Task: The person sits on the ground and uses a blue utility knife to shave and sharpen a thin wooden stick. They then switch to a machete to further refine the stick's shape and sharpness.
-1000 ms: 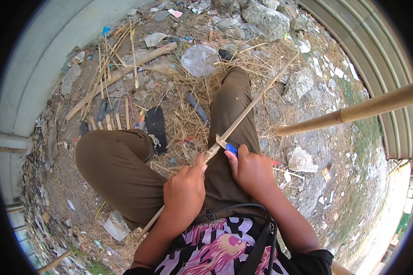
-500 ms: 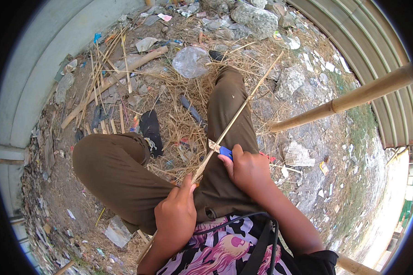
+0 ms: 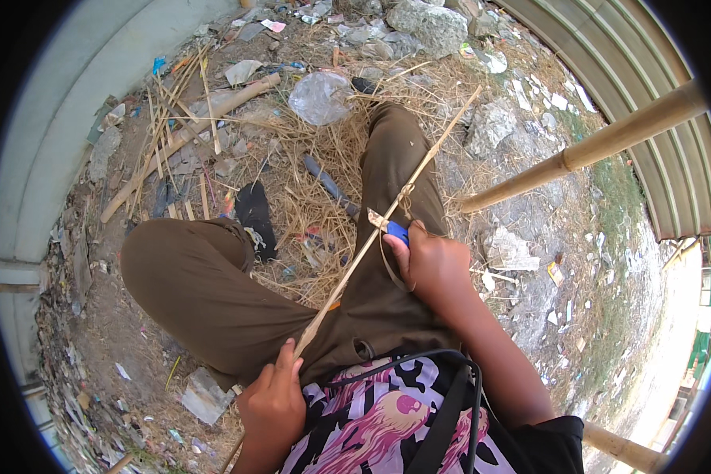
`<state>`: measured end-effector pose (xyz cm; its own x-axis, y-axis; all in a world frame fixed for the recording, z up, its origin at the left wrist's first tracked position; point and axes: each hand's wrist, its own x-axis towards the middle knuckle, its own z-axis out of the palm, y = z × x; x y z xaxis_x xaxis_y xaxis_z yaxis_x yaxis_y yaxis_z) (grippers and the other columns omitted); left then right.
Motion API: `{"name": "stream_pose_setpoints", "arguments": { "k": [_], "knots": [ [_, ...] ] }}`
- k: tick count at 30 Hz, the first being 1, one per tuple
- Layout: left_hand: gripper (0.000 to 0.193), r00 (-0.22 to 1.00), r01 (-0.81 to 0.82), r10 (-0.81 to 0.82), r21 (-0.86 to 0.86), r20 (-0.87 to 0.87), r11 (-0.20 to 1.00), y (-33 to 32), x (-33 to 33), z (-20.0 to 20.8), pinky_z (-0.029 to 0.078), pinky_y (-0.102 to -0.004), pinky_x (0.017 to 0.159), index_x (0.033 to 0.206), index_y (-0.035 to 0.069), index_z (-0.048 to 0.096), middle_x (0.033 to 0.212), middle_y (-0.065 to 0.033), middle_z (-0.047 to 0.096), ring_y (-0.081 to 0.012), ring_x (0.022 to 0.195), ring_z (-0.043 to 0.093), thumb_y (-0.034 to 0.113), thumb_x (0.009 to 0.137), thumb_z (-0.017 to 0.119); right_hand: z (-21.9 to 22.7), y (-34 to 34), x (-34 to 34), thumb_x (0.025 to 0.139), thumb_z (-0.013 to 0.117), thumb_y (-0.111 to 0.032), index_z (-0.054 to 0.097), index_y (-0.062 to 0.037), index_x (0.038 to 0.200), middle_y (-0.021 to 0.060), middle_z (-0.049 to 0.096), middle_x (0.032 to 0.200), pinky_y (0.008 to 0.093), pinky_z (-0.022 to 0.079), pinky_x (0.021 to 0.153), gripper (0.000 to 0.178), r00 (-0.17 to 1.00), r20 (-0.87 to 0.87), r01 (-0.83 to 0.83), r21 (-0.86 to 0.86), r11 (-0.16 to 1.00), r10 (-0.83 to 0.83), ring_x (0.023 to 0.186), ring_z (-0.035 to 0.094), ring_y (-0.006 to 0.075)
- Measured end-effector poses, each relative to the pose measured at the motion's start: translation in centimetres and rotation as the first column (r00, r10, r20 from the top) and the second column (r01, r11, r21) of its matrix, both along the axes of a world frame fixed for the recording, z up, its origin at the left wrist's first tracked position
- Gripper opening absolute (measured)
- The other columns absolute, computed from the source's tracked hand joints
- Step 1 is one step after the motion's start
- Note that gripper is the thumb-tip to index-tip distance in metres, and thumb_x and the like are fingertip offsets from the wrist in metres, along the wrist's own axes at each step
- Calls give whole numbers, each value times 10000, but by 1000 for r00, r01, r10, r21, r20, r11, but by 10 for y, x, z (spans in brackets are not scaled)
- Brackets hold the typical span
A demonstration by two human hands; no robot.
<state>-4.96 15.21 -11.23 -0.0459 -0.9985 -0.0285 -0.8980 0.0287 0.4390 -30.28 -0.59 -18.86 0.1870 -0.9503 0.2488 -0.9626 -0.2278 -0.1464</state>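
A person's left hand [image 3: 272, 403] grips the near part of a long, slender, pale tan stick [image 3: 351, 270] running diagonally over the lap, while the right hand [image 3: 440, 265], farther up it, is closed around a knife with a bright blue handle [image 3: 398, 231]. The short, brown-mottled blade [image 3: 377, 218] crosses the stick just left of the right thumb. Past the right hand, a thin, curled, straw-coloured strip [image 3: 406, 197] hangs at the stick. Dark brown cloth trousers [image 3: 205, 265] spread beneath both hands. To the right hand's right slants a thick, tan bamboo pole [image 3: 592, 150]. Well ahead of the left hand, narrow, pale split sticks [image 3: 164, 134] lie in a loose heap.
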Motion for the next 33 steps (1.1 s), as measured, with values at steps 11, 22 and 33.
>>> {"name": "stream_pose_setpoints", "arguments": {
  "k": [11,22,33],
  "knots": [
    [328,999,9,-12,-56,-44,998,-72,-31,-18,495,-445,578,1316,69,665,743,-156,626,-358,630,641,122,997,610,23,-17,-2,1043,500,-488,570,-42,813,188,616,574,508,504,503,507,981,164,-140,260,955,99,535,641,418],
    [310,998,62,-65,-107,-27,992,-135,-60,-35,517,-477,602,1287,69,666,779,-155,653,-373,669,665,180,1007,591,21,-7,10,1043,527,-442,527,-41,838,189,602,552,495,496,461,450,986,145,-123,286,950,84,498,631,409],
    [264,998,40,-45,-99,-44,994,-127,-58,-36,540,-471,584,1233,75,664,794,-155,692,-368,667,694,220,1035,567,16,-8,14,1044,531,-433,541,-39,843,200,610,563,507,495,472,443,992,121,-15,290,957,-21,510,632,424]
  ]
}}
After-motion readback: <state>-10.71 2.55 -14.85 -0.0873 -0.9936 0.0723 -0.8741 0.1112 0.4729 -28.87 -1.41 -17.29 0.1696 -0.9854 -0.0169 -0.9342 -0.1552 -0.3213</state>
